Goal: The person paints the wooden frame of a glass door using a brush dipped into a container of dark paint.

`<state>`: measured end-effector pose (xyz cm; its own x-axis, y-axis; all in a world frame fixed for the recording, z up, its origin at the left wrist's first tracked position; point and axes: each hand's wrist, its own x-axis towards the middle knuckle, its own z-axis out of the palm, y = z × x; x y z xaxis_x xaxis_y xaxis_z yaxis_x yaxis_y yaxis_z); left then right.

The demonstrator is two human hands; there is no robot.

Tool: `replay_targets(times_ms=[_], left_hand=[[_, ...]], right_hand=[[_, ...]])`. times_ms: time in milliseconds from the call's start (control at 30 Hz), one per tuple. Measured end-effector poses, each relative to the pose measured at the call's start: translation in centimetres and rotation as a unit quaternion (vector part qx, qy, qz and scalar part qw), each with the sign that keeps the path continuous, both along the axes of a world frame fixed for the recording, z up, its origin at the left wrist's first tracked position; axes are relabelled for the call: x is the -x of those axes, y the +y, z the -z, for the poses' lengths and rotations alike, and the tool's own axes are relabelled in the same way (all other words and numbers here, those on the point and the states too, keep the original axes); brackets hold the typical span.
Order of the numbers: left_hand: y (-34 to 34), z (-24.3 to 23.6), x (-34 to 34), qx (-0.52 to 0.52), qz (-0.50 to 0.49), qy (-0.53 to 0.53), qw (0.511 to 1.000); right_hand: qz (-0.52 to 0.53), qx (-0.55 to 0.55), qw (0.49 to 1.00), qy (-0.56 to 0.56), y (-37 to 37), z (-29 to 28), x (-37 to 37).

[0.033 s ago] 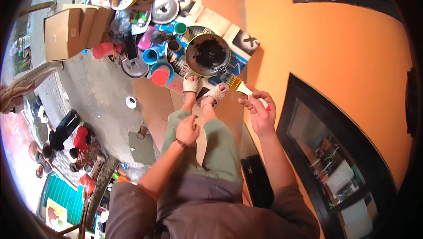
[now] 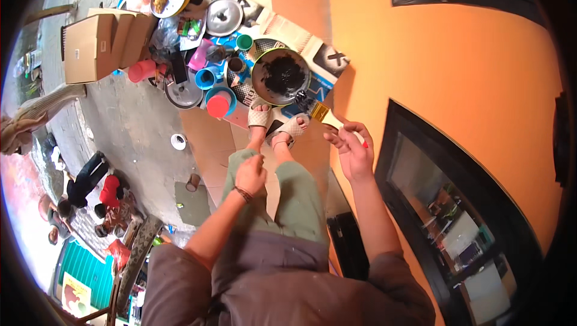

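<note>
In my right hand (image 2: pixel 356 153) is a paintbrush (image 2: pixel 320 111), its pale handle with a red end partly hidden by my fingers. Dark, wet-looking bristles touch or hang just over the lower right rim of a round pan (image 2: pixel 257 88). Thick black stuff (image 2: pixel 283 75) coats the pan's bottom. My left hand (image 2: pixel 250 175) is loosely curled over my left knee, and nothing shows in it. Left of the pan are a green cup (image 2: pixel 244 41), a blue cup (image 2: pixel 205 77) and a red-lidded container (image 2: pixel 218 104) in a blue bowl.
Flattened cardboard (image 2: pixel 294 31) lies under the crockery. Pot lids (image 2: pixel 224 17), a plate of food (image 2: pixel 160 6) and cardboard boxes (image 2: pixel 90 46) are farther left. An orange wall (image 2: pixel 433 55) with a dark-framed window (image 2: pixel 393 145) rises on the right. Several people (image 2: pixel 87 181) sit at the far left.
My right hand and the brush have shifted very slightly; the fingers now cover more of the handle. The whole view has moved a little.
</note>
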<state>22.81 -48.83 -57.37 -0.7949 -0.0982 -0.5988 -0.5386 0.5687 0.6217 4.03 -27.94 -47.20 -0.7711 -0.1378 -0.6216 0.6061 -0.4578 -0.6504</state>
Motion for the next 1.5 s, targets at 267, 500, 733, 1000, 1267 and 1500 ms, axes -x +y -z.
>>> replay_targets(times_ms=[267, 500, 733, 1000, 1267, 1500], left_hand=[[-7.4, -7.9, 0.6, 0.122, 0.004, -0.094, 0.988], [-13.8, -10.4, -6.1, 0.227, 0.033, -0.211, 0.95], [-15.4, -14.9, -2.7, 0.222, -0.01, -0.214, 0.951], [-8.7, -11.4, 8.6, 0.201, 0.118, -0.04, 0.972], [-0.7, -5.0, 19.0, 0.22, 0.296, 0.198, 0.908], [23.5, -22.2, 19.7, 0.002, 0.463, 0.327, 0.824]], right_hand=[[0.11, 0.206, 0.972, -0.025, 3.0, -7.8, 0.9], [0.151, 0.193, 0.967, -0.068, 2.3, -10.1, 0.1], [0.158, 0.146, 0.97, -0.112, 2.9, -14.4, -1.1], [0.22, 0.228, 0.948, -0.003, 11.7, -24.2, -5.1], [0.254, 0.356, 0.86, 0.264, 19.9, -30.1, -15.6], [0.463, 0.215, 0.727, 0.459, 23.3, -36.0, -31.1]])
